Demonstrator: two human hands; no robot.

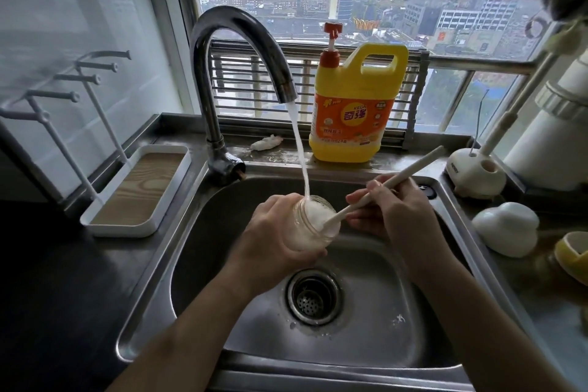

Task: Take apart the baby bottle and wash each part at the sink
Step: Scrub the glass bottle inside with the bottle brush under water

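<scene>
Over the sink point(152, 280), just above its drain point(313, 296), the left grip point(280, 232) wraps round the bare bottle point(321, 234), tilting its open mouth toward the tap so the water stream point(300, 149) falls straight in and any spill stays in the basin. The right grip point(401, 216) pinches the handle of a bottle brush point(397, 180), its head inside the mouth, seemingly to scrub the walls. On the worktop at right, 1 white dome cap point(506, 227) lies apart, likely awaiting its turn. Beyond, the tap point(241, 29) runs beside a yellow detergent jug point(353, 111), within easy reach.
</scene>
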